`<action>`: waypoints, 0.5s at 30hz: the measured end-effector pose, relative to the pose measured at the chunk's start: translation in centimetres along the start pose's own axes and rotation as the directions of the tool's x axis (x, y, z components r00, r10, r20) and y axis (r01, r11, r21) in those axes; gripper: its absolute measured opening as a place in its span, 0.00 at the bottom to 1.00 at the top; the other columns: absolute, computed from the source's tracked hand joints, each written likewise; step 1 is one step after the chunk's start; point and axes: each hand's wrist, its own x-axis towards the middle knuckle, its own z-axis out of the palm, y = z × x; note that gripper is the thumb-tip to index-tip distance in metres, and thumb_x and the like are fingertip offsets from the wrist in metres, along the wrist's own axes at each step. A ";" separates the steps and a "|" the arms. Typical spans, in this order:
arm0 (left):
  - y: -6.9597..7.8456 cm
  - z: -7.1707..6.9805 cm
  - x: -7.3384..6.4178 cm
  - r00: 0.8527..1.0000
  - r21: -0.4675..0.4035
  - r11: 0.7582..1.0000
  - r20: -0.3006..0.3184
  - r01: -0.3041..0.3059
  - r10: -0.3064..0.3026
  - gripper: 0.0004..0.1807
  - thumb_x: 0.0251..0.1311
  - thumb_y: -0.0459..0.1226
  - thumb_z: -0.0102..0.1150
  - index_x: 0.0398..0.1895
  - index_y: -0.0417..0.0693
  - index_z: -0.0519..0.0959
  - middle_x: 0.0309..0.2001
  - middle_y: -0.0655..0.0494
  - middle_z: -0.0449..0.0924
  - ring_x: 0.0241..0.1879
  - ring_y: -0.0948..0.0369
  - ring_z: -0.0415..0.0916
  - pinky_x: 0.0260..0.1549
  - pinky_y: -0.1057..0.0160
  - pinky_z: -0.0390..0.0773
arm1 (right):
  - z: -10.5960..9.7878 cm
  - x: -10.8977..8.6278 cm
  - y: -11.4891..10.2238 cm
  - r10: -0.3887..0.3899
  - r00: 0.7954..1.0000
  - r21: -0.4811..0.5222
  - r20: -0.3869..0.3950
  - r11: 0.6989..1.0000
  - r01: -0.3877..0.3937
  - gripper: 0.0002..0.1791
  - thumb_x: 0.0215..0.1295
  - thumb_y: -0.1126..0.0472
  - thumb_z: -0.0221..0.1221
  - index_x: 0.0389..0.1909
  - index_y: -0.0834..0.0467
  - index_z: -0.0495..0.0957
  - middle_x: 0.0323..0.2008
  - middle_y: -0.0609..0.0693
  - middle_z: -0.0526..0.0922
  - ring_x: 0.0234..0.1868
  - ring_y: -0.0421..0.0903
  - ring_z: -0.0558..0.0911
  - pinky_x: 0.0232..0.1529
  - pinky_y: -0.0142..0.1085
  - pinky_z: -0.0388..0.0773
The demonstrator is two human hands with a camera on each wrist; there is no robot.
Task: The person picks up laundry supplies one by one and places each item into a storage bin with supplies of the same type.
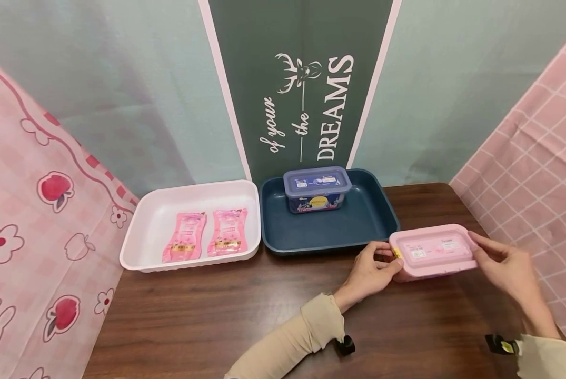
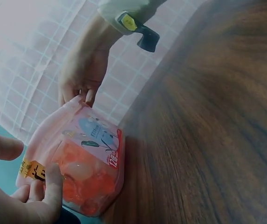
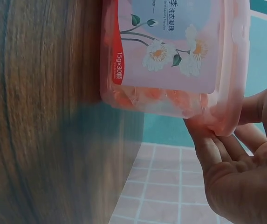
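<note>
A pink lidded tub of laundry capsules (image 1: 435,251) stands on the wooden table at the right, its flowered label towards the person. Red-orange capsules show through its clear wall in the left wrist view. The left hand (image 1: 371,269) holds the tub's left end, thumb at the front corner beside a yellow sticker (image 2: 32,170) and other fingers behind. At the opposite end, the right hand (image 1: 510,266) grips the rim of the lid (image 3: 238,70), with fingers below the edge in the right wrist view.
A dark blue tray (image 1: 330,231) left of the pink tub holds a blue lidded tub (image 1: 317,189). Farther left, a white tray (image 1: 145,231) contains two pink pouches (image 1: 186,237). Cloth walls (image 1: 548,158) border the wooden table (image 1: 207,321) at the sides and back.
</note>
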 end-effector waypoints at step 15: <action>-0.2 -0.9 -0.8 0.993 -0.040 0.998 -0.099 0.057 -0.060 0.20 0.57 0.35 0.79 0.44 0.55 0.75 0.35 0.67 0.76 0.27 0.73 0.79 0.29 0.76 0.80 | 0.7 -1.3 -1.2 -0.032 0.996 0.144 0.078 0.989 0.021 0.21 0.69 0.68 0.68 0.61 0.50 0.88 0.41 0.11 0.81 0.34 0.17 0.80 0.29 0.15 0.75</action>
